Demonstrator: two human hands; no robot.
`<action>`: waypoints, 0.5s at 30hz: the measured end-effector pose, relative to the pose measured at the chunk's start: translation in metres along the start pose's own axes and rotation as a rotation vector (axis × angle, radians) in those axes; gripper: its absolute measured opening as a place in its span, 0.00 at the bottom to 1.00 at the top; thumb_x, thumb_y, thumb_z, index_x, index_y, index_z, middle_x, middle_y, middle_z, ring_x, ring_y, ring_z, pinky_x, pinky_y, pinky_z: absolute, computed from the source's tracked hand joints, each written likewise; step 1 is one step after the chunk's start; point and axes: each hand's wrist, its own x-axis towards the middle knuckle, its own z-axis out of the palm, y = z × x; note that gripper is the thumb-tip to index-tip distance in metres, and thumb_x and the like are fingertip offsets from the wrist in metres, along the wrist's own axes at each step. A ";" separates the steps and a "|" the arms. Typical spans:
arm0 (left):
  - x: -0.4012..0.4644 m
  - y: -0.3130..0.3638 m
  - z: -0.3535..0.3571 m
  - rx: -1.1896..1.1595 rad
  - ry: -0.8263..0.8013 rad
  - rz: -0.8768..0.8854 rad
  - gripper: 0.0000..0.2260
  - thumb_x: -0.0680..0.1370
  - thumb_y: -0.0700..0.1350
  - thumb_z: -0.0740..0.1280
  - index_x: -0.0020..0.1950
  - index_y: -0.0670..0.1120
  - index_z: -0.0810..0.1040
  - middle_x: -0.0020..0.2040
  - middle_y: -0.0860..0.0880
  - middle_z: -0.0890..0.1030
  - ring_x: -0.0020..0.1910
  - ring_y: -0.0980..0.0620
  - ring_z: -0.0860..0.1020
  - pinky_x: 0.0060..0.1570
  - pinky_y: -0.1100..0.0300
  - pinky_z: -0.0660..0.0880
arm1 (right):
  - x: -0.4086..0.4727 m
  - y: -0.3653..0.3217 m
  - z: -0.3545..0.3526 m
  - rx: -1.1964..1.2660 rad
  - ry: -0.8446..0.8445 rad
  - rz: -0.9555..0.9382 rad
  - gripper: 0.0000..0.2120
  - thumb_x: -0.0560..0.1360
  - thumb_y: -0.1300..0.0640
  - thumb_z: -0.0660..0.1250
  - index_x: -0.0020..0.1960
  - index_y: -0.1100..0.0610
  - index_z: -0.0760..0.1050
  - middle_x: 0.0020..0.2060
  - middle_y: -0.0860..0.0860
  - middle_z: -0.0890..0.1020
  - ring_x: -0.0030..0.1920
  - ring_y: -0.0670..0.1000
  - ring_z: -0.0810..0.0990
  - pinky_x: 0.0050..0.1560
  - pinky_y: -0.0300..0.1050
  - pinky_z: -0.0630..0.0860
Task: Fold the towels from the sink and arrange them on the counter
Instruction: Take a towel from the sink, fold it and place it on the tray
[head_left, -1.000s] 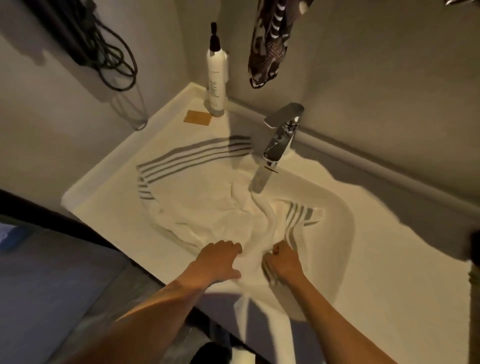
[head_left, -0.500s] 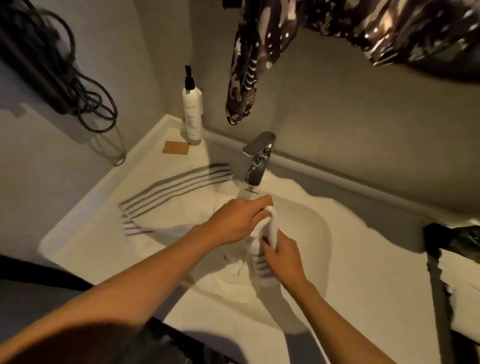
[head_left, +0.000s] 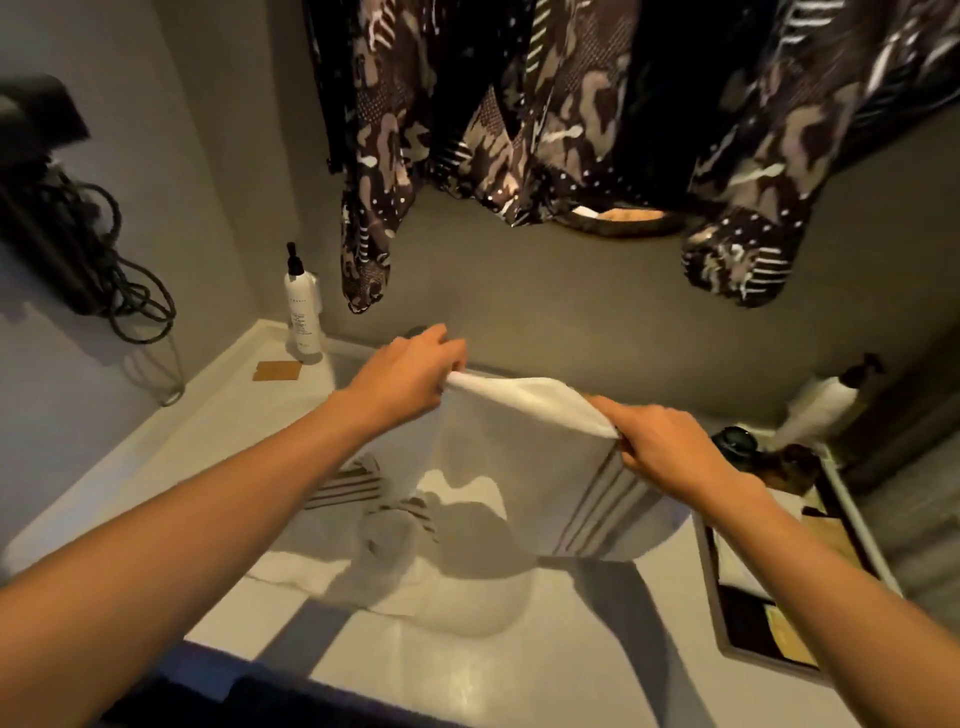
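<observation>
Above the sink, the left hand is pinching one top corner of a white striped towel, fingers closed on the hem; across from it the right hand is clamping the opposite corner, so the cloth is hanging stretched between the two grips. Below the grips, the towel's lower part is trailing over more striped towelling that is lying bunched across the basin and the counter; whether that is a second towel cannot be told. Judged step: opening the towel out flat before the first fold. The next move is calling for both corners kept level and the hanging end lifted clear of the bunched cloth. Left of the left grip, a pump bottle is standing on the counter; contents not visible. Right of the right grip, a tray is holding dark items and flat packets, too blurred to identify
</observation>
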 end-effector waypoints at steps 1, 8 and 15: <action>-0.002 0.012 -0.011 -0.009 0.076 -0.005 0.13 0.72 0.37 0.67 0.50 0.52 0.70 0.50 0.48 0.70 0.42 0.37 0.76 0.37 0.45 0.75 | -0.014 0.007 -0.010 0.000 0.031 0.001 0.29 0.69 0.59 0.66 0.66 0.40 0.63 0.49 0.53 0.82 0.45 0.63 0.80 0.36 0.51 0.75; -0.078 0.118 0.025 -0.006 0.056 0.333 0.15 0.72 0.36 0.63 0.55 0.52 0.72 0.56 0.48 0.72 0.35 0.39 0.77 0.29 0.51 0.72 | -0.150 0.045 0.002 -0.139 0.127 -0.123 0.16 0.61 0.63 0.74 0.47 0.58 0.75 0.48 0.56 0.77 0.43 0.58 0.74 0.40 0.51 0.73; -0.205 0.165 0.167 0.088 -0.364 0.280 0.20 0.63 0.35 0.73 0.48 0.50 0.70 0.43 0.51 0.71 0.28 0.51 0.70 0.21 0.55 0.63 | -0.302 0.017 0.114 -0.122 -0.465 -0.107 0.21 0.51 0.51 0.77 0.40 0.49 0.74 0.32 0.48 0.78 0.31 0.50 0.78 0.34 0.43 0.74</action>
